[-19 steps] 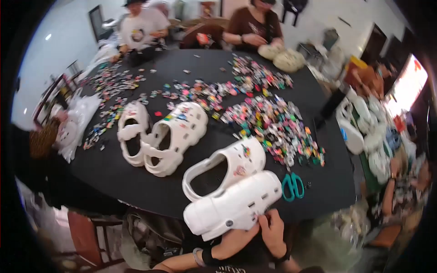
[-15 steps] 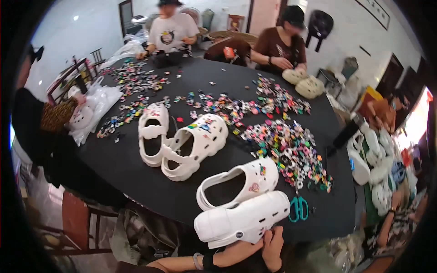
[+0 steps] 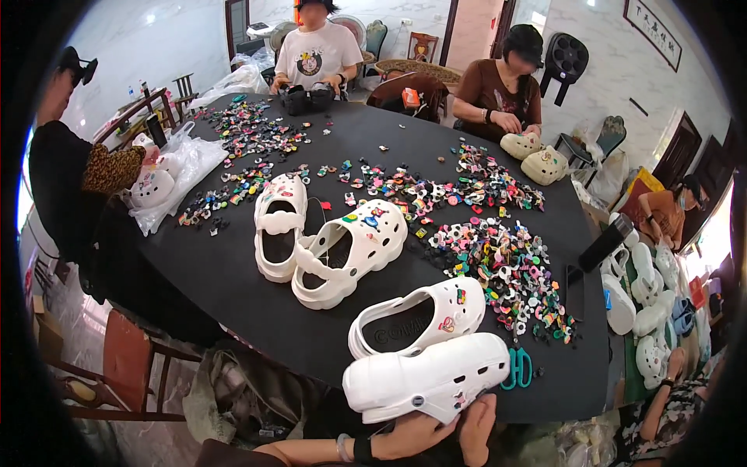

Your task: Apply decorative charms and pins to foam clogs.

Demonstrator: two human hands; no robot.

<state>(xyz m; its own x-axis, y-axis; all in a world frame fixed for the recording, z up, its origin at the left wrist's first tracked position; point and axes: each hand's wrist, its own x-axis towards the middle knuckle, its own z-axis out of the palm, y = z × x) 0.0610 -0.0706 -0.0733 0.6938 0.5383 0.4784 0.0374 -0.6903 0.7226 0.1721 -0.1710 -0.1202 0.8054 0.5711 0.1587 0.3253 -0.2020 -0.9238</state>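
At the table's near edge a white clog [image 3: 424, 381] lies tipped on its side, its strap and opening turned toward me. My left hand [image 3: 416, 436] grips it from below, with most fingers hidden inside or under it. My right hand [image 3: 476, 432] is closed at the toe end, thumb and fingers pressed at the rim; any small piece between them is hidden. Just behind stands a second white clog [image 3: 420, 315] with charms on its toe. Another pair, a clog [image 3: 278, 226] and its mate [image 3: 354, 249], stands farther left, also decorated.
Piles of colourful shoe charms [image 3: 498, 268] cover the black table [image 3: 257, 327]. Teal-handled scissors [image 3: 516, 368], a phone [image 3: 574, 292] and a black bottle [image 3: 605, 244] lie at the right. Several people work around the table; a wooden chair [image 3: 128, 362] stands at the near left.
The whole view has shifted, so the table sits a little lower and farther right. Both hands stay on the tipped clog. The far person in white now has both hands at black shoes.
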